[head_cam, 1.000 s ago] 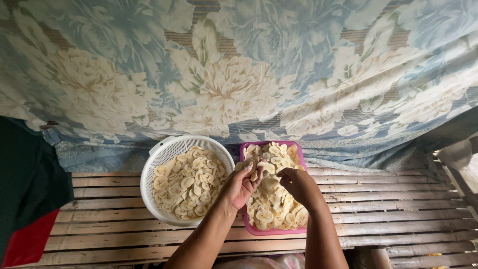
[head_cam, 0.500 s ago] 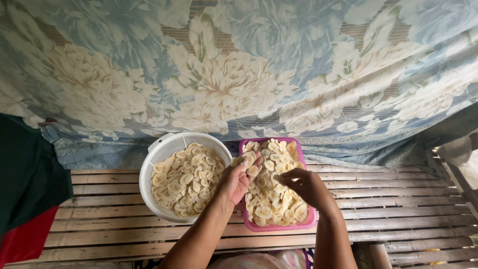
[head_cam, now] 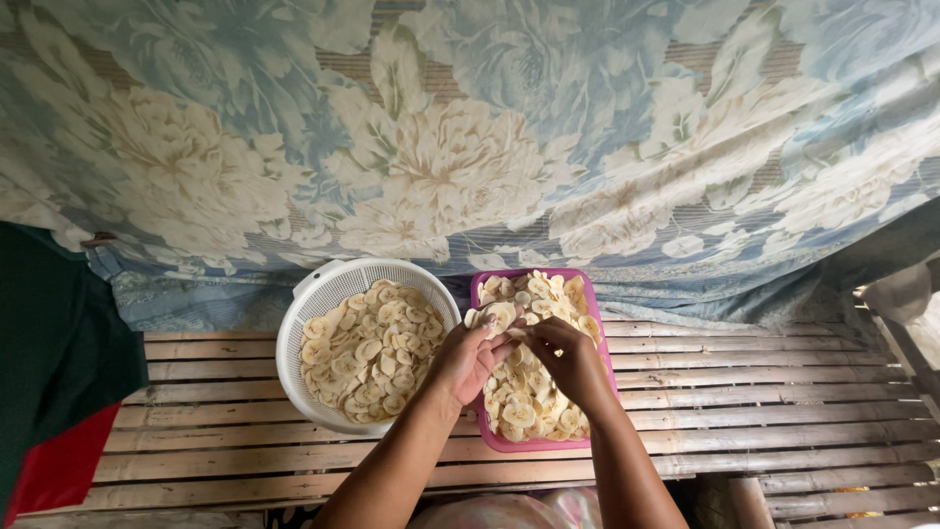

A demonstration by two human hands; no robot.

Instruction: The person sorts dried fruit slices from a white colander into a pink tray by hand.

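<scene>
A pink rectangular tray (head_cam: pixel 481 294) full of pale banana slices (head_cam: pixel 527 404) sits on a slatted bamboo bench (head_cam: pixel 764 392). Beside it on the left stands a round white colander (head_cam: pixel 305 294), also filled with slices. My left hand (head_cam: pixel 462 359) hovers over the tray's left edge and grips a small stack of slices (head_cam: pixel 497 314) between thumb and fingers. My right hand (head_cam: pixel 566 359) is over the tray's middle, its fingertips touching that same stack from the right.
A blue and cream floral cloth (head_cam: pixel 470 137) hangs behind the bench. A dark green and red cloth (head_cam: pixel 54 392) lies at the left edge. A pale object (head_cam: pixel 906 294) shows at the right edge.
Both hands have drawn together over the tray. The left hand now holds a stack of slices, and the right hand's fingers have come up to it.
</scene>
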